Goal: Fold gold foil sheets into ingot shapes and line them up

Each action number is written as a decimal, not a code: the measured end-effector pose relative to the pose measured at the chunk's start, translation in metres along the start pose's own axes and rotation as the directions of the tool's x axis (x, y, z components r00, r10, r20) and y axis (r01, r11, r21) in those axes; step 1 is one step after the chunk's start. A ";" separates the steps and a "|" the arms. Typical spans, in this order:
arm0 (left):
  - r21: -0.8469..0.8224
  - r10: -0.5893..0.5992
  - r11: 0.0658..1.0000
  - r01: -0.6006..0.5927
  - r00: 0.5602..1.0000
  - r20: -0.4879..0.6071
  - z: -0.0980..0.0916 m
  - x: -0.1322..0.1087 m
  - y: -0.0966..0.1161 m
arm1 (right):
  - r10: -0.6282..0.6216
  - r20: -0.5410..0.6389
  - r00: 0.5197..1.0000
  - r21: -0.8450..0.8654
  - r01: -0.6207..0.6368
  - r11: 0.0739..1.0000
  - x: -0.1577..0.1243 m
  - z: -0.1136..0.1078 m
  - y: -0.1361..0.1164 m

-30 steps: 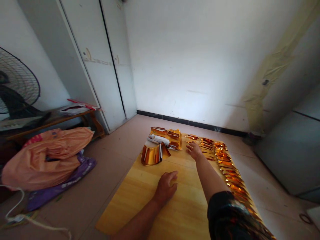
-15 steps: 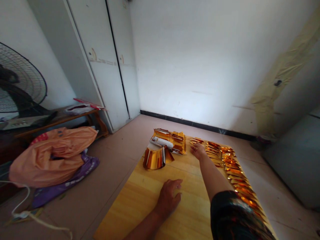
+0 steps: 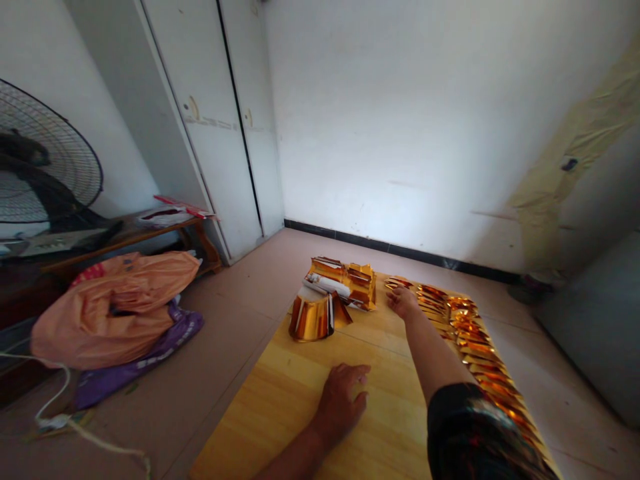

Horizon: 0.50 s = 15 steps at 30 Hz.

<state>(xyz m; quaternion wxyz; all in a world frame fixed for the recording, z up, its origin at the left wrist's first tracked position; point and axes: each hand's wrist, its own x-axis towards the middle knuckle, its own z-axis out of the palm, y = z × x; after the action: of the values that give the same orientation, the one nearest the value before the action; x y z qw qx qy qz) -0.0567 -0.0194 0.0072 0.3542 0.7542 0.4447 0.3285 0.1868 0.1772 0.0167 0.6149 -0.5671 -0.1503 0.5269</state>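
Observation:
My left hand (image 3: 343, 399) hovers over or rests on the wooden board (image 3: 260, 407), fingers and thumb apart, holding nothing. Farther out, my right hand (image 3: 403, 303) reaches to the far edge, beside a short row of folded gold foil papers (image 3: 399, 283). Its fingers look slightly spread, and I see nothing held in them. More folded gold papers (image 3: 483, 353) lie in overlapping rows along the right side. Left of my right hand is a stack of gold foil sheets (image 3: 363, 283), with a white roll (image 3: 327, 285) on it. A curved gold sheet (image 3: 313, 319) stands nearer.
A peach-coloured bag (image 3: 110, 307) and a purple bag (image 3: 140, 363) lie on the floor at left, near a low wooden stand (image 3: 203, 243) and a black fan (image 3: 55, 153). A pale cord (image 3: 105, 447) runs across the floor. Grey cabinets (image 3: 220, 133) stand behind.
The whole view has shifted slightly, with things sitting a little farther right. Both hands stay in nearly the same places over the board; the right hand's fingers look a little more spread.

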 end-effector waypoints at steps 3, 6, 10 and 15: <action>-0.004 0.001 1.000 -0.001 1.000 0.001 0.000 0.000 0.000 | 0.029 -0.036 0.999 0.019 -0.028 0.999 0.001 0.001 -0.002; -0.010 0.015 1.000 -0.015 1.000 -0.008 0.000 0.000 -0.001 | 0.039 -0.049 0.998 0.030 -0.037 0.999 0.001 0.001 -0.003; -0.014 0.034 0.999 -0.034 0.999 -0.020 0.002 0.000 -0.004 | 0.017 -0.041 0.999 0.058 -0.014 0.998 -0.001 -0.001 -0.001; -0.008 0.042 0.999 -0.042 0.999 -0.016 0.002 0.002 -0.004 | -0.039 -0.032 0.999 0.100 0.042 0.994 -0.005 -0.005 0.002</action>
<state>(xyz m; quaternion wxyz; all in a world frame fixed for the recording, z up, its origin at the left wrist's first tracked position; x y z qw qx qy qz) -0.0563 -0.0167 0.0032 0.3468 0.7592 0.4301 0.3439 0.1877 0.1706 0.0154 0.6557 -0.5400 -0.1256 0.5125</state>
